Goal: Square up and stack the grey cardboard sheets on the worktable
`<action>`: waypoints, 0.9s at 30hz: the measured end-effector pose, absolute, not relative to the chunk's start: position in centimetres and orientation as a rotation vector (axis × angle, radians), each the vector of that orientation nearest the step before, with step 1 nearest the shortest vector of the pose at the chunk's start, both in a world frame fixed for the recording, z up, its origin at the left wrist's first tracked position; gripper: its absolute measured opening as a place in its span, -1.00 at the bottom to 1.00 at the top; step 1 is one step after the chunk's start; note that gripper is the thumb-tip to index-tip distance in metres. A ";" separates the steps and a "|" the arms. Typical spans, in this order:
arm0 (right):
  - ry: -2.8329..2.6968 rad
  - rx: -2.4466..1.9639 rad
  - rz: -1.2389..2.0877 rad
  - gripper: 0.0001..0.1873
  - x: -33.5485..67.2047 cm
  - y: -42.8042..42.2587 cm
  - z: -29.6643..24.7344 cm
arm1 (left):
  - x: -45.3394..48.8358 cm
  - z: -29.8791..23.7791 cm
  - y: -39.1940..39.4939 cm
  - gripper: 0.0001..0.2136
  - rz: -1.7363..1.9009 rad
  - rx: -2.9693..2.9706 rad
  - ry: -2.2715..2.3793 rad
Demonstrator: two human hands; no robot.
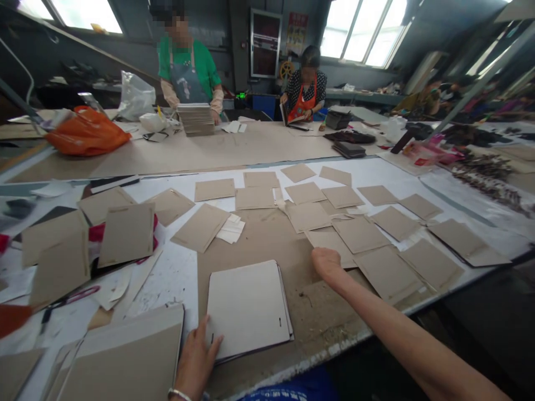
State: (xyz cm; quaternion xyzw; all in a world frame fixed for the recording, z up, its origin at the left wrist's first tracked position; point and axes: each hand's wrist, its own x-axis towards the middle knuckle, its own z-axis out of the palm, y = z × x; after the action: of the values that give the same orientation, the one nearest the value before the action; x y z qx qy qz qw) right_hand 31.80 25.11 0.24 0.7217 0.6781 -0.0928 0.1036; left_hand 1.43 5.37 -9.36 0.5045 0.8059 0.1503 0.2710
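Observation:
In front of me lies a small stack of pale square boards (246, 309), with a short dark mark near the lower right corner of the top one. My left hand (196, 353) rests at its left edge, fingers apart, the thumb over the lower corner. Further right, my right hand (326, 263) is closed at the near edge of a grey-brown cardboard square (334, 242); its fingertips are hidden. Several similar cardboard squares (388, 273) spread over the table around it, some overlapping, with tan strips along their edges.
Larger boards (125, 356) are piled at the lower left, near scissors (81, 295). More squares (127, 234) lie at the left. Across the table are an orange bag (87, 131), a board stack (196, 118) and two people, one in green (207, 69), one in a red apron (308, 100).

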 end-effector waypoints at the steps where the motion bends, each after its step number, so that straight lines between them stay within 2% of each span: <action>1: 1.989 2.163 -0.213 -0.79 32.1 24.6 1.9 | 1.4 -9.1 5.3 -0.48 0.471 1.387 2.201; 5: 1.995 2.301 0.031 -0.75 33.4 21.5 7.4 | 2.3 -7.1 6.0 -0.57 0.829 1.237 2.001; 7: 2.140 2.449 -0.077 -0.72 33.6 19.6 8.1 | 3.4 -5.9 6.8 -0.53 0.911 1.059 1.810; 8: 2.239 2.535 -0.285 -0.71 33.5 18.6 7.9 | 3.9 -5.4 7.2 -0.49 0.930 0.986 1.743; 10: 2.322 2.649 -0.983 -0.67 32.8 16.7 6.5 | 4.7 -4.6 7.8 -0.42 0.957 0.915 1.652; 12: 2.173 2.620 -1.578 -0.62 31.6 14.8 4.4 | 4.9 -4.2 7.9 -0.45 0.954 0.950 1.628; 14: 2.046 2.572 -1.781 -0.59 30.2 13.2 2.2 | 4.4 -4.0 7.6 -0.54 0.887 1.081 1.686; 17: 2.062 2.510 -1.719 -0.61 28.5 11.9 -0.7 | 2.9 -4.3 6.7 -0.59 0.728 1.236 1.821; 21: 2.160 2.405 -1.525 -0.74 27.4 11.4 -4.6 | 0.6 -5.4 5.9 -0.71 0.548 1.285 1.927; 27: 2.252 2.218 -1.296 -0.81 26.8 10.3 -8.0 | -0.8 -7.0 5.3 -0.76 0.310 1.361 2.001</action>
State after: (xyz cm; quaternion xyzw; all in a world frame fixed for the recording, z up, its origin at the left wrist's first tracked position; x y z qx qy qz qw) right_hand 26.76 10.25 -8.02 0.6431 0.6530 -0.3758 -0.1371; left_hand -0.80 5.34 -7.01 0.5239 0.7702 0.1193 0.3436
